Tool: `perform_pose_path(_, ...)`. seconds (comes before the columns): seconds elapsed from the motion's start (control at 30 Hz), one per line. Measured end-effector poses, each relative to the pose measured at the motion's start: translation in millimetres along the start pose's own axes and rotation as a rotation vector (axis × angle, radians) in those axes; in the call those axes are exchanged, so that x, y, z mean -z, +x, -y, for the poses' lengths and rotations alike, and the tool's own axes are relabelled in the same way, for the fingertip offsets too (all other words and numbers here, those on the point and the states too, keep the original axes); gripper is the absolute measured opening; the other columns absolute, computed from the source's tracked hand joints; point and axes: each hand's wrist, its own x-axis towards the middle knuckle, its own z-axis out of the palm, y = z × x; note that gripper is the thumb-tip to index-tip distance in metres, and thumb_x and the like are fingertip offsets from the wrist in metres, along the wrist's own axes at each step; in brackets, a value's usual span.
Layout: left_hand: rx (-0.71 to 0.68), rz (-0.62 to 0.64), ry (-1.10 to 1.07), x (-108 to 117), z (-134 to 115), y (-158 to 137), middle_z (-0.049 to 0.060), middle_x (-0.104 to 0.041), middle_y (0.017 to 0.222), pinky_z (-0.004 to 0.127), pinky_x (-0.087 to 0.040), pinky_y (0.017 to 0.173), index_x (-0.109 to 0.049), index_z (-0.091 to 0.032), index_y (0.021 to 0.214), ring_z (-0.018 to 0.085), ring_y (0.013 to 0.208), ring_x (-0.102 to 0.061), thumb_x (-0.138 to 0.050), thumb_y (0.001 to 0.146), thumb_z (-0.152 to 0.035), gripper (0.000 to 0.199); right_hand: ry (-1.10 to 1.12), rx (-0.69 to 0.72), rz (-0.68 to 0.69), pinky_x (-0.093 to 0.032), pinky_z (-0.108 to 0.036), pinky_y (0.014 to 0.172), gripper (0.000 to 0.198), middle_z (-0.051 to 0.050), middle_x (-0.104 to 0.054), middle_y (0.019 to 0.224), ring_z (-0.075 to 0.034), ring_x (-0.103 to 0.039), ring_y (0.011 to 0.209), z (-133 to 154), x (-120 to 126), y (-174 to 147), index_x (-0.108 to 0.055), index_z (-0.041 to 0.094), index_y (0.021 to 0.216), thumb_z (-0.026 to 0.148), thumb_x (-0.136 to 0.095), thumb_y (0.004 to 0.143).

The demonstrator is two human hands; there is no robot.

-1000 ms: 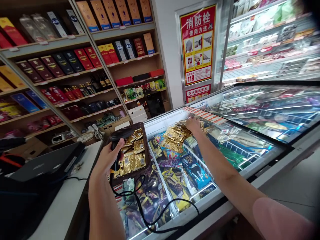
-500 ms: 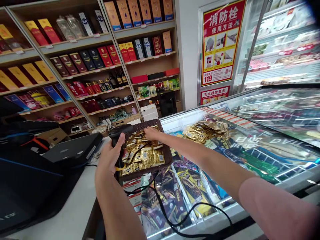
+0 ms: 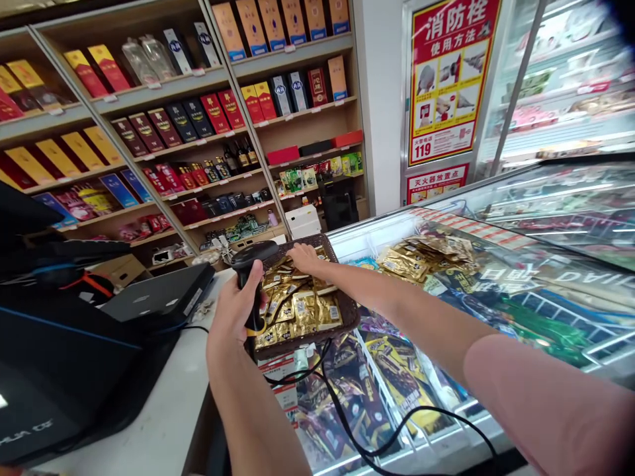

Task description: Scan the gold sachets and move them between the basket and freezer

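Observation:
My left hand [image 3: 235, 307] is wrapped round the handle of a black barcode scanner [image 3: 254, 251], held upright at the left side of a brown woven basket [image 3: 350, 316]. Many small gold foil packets [image 3: 305, 309] lie inside the basket. Over its far part is my right hand [image 3: 303, 256], palm down, with the fingers bent towards the packets. Those fingertips are partly hidden, and what is between them I cannot make out. The basket rests on the glass top of a freezer [image 3: 377, 231]. A black cable [image 3: 342, 410] loops across the glass in front of it.
A loose heap of gold packets [image 3: 426, 254] lies on the freezer glass to the right. To the left stand a white counter [image 3: 163, 396], a black laptop-like device [image 3: 159, 291] and a dark monitor [image 3: 59, 370]. Shelves with boxed bottles [image 3: 193, 119] line the back wall.
The view has turned slightly left, so the scene sits further right. My right hand stays at the basket's far part, its fingers a little shifted. The scanner remains in my left hand.

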Motion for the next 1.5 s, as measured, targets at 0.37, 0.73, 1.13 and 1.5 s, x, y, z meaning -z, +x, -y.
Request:
perform_pose_path(0.37, -0.005, 0.155, 0.004, -49, -20, -6, -0.002, -0.054, 0.051, 0.021, -0.032, 0.037, -0.059, -0.020, 0.082, 0.013, 0.040, -0.049, -0.073, 0.060, -0.072, 0.058, 0.279, 0.164, -0.784, -0.050, -0.036, 0.098, 0.035, -0.008, -0.069, 0.117, -0.021, -0.064, 0.107, -96, 86, -148, -0.077, 0.021, 0.104, 0.006, -0.053, 0.084)
perform_pose_path(0.73, -0.028, 0.207, 0.081, -111, -28, -26, -0.002, -0.055, 0.049, 0.020, -0.032, 0.041, -0.055, -0.019, 0.079, 0.012, 0.043, -0.048, -0.065, 0.066, -0.074, 0.057, 0.178, 0.262, -0.953, -0.053, -0.036, 0.098, 0.035, -0.009, -0.064, 0.120, -0.020, -0.062, 0.113, -140, 113, -174, -0.074, 0.024, 0.109, 0.010, -0.048, 0.089)
perform_pose_path(1.13, -0.014, 0.258, 0.083, -114, -26, -26, -0.002, -0.055, 0.051, 0.018, -0.031, 0.039, -0.054, -0.020, 0.080, 0.010, 0.043, -0.047, -0.065, 0.069, -0.073, 0.056, 0.216, 0.120, -0.852, -0.049, -0.038, 0.102, 0.035, -0.010, -0.063, 0.124, -0.020, -0.059, 0.116, -139, 110, -174, -0.073, 0.023, 0.111, 0.010, -0.048, 0.090)
perform_pose_path(1.5, -0.017, 0.284, 0.101, -107, -32, -27, -0.003, -0.053, 0.053, 0.019, -0.032, 0.037, -0.054, -0.020, 0.081, 0.010, 0.042, -0.047, -0.068, 0.067, -0.072, 0.055, -0.018, -0.345, -0.510, -0.052, -0.035, 0.092, 0.035, -0.016, -0.062, 0.120, -0.024, -0.063, 0.105, -153, 98, -176, -0.071, 0.010, 0.107, 0.001, -0.045, 0.085)
